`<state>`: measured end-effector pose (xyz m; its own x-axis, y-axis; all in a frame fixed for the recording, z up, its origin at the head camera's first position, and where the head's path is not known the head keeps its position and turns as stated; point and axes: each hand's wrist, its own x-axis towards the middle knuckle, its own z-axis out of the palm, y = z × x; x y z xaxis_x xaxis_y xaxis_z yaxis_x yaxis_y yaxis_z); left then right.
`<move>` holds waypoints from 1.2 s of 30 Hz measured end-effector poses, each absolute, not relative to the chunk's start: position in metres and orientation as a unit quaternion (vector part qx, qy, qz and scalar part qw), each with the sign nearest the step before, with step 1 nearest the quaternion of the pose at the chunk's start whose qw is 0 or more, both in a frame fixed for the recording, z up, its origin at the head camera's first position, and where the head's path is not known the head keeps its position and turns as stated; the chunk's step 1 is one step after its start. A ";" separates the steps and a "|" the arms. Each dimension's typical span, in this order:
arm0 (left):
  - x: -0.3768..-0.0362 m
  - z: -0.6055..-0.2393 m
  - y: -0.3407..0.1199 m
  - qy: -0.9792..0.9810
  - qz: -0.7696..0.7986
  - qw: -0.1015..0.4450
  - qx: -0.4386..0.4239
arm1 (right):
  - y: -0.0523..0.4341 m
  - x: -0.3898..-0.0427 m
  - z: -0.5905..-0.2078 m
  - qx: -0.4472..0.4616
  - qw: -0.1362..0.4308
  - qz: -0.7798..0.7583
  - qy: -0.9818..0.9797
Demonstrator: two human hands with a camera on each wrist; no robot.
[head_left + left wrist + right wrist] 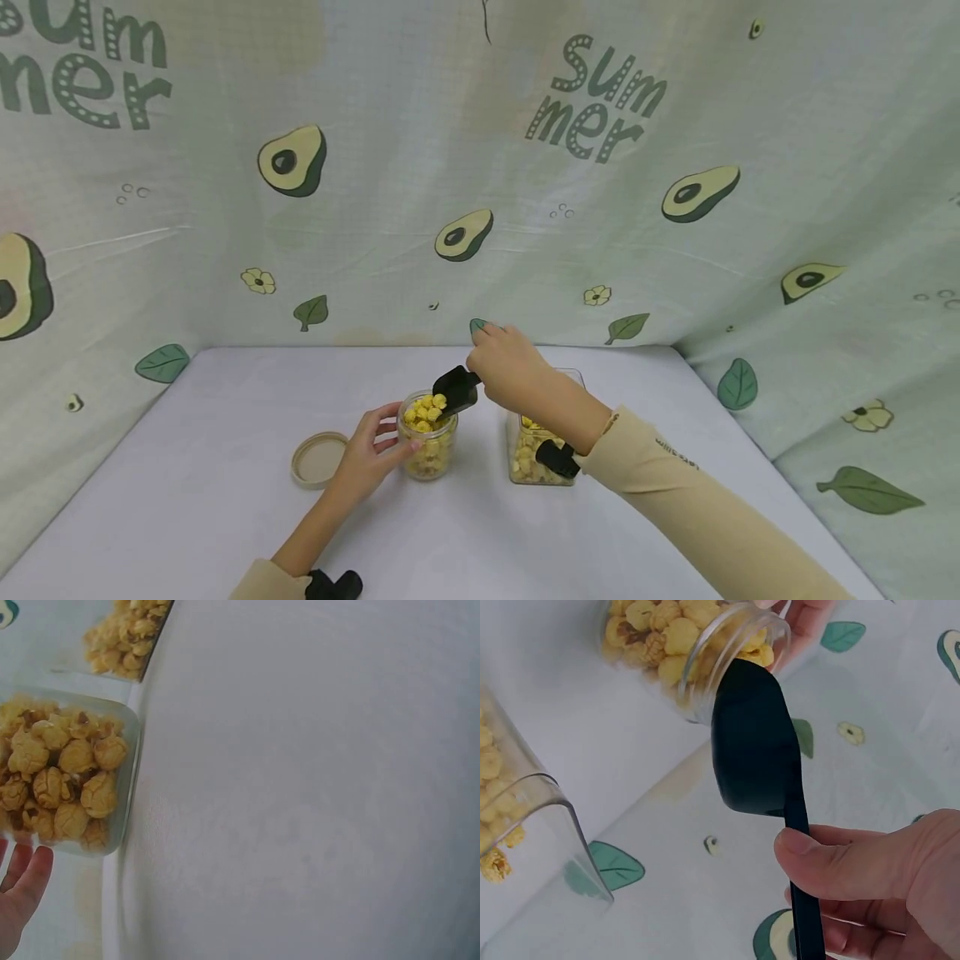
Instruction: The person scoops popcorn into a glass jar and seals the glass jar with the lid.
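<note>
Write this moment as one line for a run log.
left hand holds round jar | right hand holds black scoop over jar mouth | square container beside | lid off

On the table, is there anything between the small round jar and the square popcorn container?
Nothing: in the head view, only bare white tabletop separates the small jar from the square container. The black scoop hangs above the jar's mouth, not between them.

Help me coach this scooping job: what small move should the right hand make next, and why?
Probably lift the black scoop clear. It sits tipped at the round jar, whose popcorn is heaped to the rim, while the left hand steadies the jar. The lid lies beside it, so the right hand can back off.
</note>
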<state>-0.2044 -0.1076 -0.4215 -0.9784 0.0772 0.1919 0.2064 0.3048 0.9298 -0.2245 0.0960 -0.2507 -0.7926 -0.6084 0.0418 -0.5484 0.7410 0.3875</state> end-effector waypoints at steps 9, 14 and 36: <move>-0.204 -0.423 -0.105 -0.801 -0.589 0.052 -0.092 | 0.098 -0.222 -0.240 0.303 0.103 -0.234 -0.918; -0.203 -0.422 -0.106 -0.800 -0.590 0.056 -0.093 | 0.095 -0.219 -0.239 0.303 0.106 -0.199 -0.926; -0.205 -0.424 -0.107 -0.803 -0.585 0.064 -0.097 | 0.116 -0.208 -0.251 0.325 0.135 -0.012 -0.936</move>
<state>-0.2045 -0.1066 -0.4236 -0.9731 0.0809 0.2155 0.2300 0.2979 0.9265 -0.2080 0.1163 -0.2511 -0.7522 -0.6115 0.2457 -0.6050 0.7885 0.1104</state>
